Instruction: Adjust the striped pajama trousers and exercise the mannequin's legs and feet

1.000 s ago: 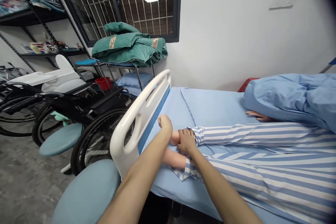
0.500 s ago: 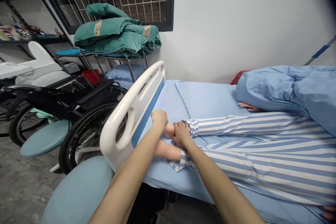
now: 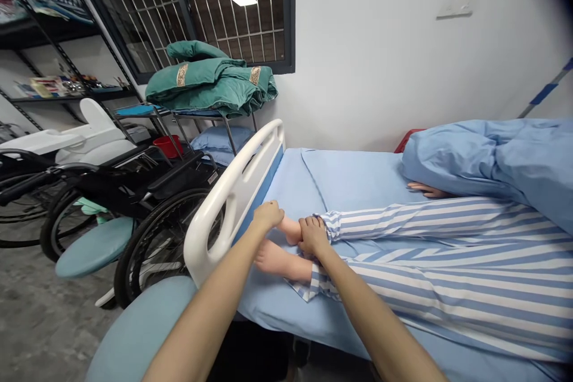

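A figure in blue-and-white striped trousers, which looks like a care manikin, lies on the bed with bare feet toward the end board. My left hand is closed round the toe end of the far foot. Around that leg's ankle, just below the trouser cuff, my right hand is wrapped with its fingers over the top. The near foot rests on the blue sheet below my hands, untouched. Most of the far toes are hidden under my left hand.
A white bed end board rises just left of the feet. Beyond it stand a wheelchair and round pale-blue stools. Green folded bedding is piled by the window. A blue quilt covers the figure's upper part.
The camera view has shifted, so the room appears lower and further right. My left hand has come slightly toward me with the far foot's toe end. My right hand stays on the ankle.
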Demonstrator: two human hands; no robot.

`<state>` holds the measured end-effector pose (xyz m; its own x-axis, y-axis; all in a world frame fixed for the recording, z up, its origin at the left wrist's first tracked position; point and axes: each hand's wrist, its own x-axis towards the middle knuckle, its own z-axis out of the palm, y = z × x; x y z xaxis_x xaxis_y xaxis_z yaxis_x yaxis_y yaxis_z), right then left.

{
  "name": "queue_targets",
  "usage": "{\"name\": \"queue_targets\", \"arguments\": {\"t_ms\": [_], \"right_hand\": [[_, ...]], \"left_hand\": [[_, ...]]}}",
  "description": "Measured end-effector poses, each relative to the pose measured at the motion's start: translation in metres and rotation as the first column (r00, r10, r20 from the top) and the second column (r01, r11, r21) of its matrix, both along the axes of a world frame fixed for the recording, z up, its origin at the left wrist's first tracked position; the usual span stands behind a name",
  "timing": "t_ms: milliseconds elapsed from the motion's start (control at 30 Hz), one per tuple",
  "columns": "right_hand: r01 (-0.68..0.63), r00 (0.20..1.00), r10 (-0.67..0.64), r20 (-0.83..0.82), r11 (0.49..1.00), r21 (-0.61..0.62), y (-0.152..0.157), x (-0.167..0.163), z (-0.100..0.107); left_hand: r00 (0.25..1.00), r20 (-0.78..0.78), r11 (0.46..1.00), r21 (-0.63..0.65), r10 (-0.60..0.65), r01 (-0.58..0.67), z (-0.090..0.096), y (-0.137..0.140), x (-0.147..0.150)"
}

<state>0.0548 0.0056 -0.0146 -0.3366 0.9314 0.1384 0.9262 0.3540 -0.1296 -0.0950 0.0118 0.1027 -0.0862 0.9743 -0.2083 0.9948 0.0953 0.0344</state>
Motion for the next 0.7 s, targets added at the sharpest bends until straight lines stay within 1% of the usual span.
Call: {"name": "queue_targets", "arguments": {"t_ms": [167,333,500,700], "right_hand": [[-0.015,1.0,0.015,-0.009,1.0,0.026,-0.002,0.001,0.003],[-0.002,0.999,0.003,-0.034,1.0,0.029,-0.003,0.0,0.002],[0.006,1.0,-0.005,-0.026,0.999,0.036,-0.001,0.0,0.001],[0.003,1.0,-0.002,-0.016,0.999,0.034,0.001,-0.001,0.0]], "left_hand": [[0.998,-0.054,0.998,-0.059,-0.012,0.009,0.004,0.016,0.0],[0.986,-0.162,0.996,-0.087,-0.045,0.031,0.002,0.029,0.013],[0.971,-0.226,0.996,-0.065,-0.074,0.061,-0.007,0.036,0.027],[0.98,-0.164,0.992,0.029,-0.113,0.119,-0.01,0.027,0.022]]}}
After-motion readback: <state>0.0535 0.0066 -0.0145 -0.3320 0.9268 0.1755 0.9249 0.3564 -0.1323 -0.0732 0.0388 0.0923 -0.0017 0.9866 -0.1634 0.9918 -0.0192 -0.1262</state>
